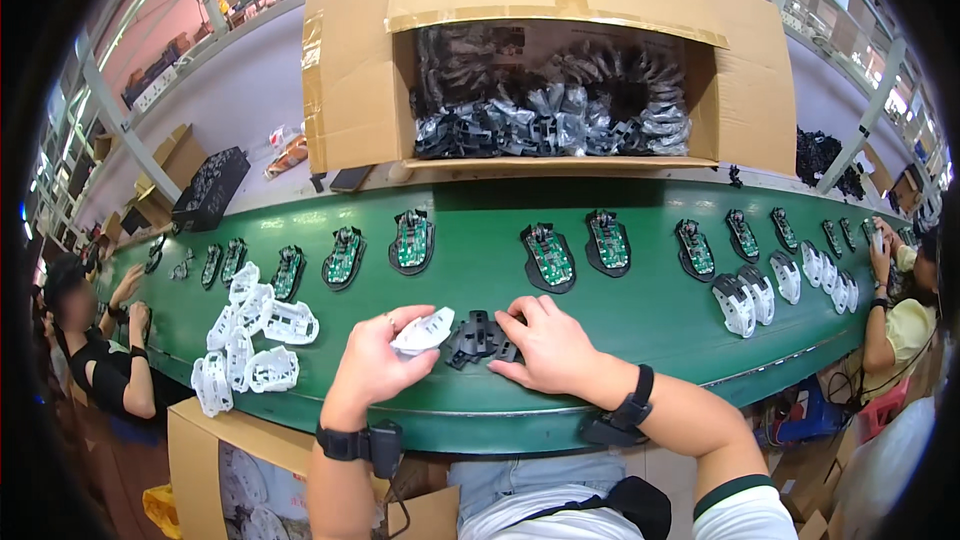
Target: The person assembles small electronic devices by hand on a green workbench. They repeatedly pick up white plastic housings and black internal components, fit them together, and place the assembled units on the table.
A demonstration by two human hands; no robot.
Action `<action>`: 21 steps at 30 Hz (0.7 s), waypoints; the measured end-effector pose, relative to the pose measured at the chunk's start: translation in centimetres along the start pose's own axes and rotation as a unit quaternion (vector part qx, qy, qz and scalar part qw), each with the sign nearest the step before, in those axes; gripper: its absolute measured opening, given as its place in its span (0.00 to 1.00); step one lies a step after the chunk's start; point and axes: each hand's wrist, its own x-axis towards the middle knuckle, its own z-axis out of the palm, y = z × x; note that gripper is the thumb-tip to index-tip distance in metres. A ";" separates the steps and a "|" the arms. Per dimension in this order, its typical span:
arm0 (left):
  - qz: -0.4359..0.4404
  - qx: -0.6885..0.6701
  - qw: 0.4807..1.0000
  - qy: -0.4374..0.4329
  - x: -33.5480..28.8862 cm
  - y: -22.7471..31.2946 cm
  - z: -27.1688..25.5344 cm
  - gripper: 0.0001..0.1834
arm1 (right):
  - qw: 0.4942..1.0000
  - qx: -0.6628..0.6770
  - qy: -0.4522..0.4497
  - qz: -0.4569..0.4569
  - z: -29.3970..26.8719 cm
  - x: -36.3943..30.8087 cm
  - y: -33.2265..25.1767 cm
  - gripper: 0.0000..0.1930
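Observation:
My left hand (372, 368) is closed on a white plastic mouse shell (425, 331), pinched between thumb and fingers and tilted just above the green belt. To its right, black plastic pieces (478, 336) lie on the belt between my two hands. My right hand (556, 351) has its thumb and fingers closed around the right end of these black pieces. Its fingertips partly cover the part there. Left of my left hand lies a loose heap of white mouse shells (240, 353), some with their hollow insides facing up.
Mouse bases with green circuit boards (411, 243) stand in a row along the green belt (480, 405). White and black shells (758, 297) line the right. Behind is a cardboard box (350, 80) of bagged black parts. A lower box (190, 450) sits front left. People work at both ends.

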 end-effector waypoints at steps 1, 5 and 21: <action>-0.028 -0.017 0.999 0.022 -0.4 0.0 0.1 0.28 | 1.000 0.007 -0.013 0.020 0.2 0.4 -0.3 0.38; -0.076 -0.047 0.994 0.070 -1.4 -0.5 0.8 0.27 | 0.999 -0.002 0.015 -0.048 -0.6 -1.0 0.2 0.39; 0.052 -0.301 0.938 0.162 -2.5 -0.9 6.5 0.19 | 0.913 0.365 0.170 -0.062 0.4 -0.4 -0.5 0.39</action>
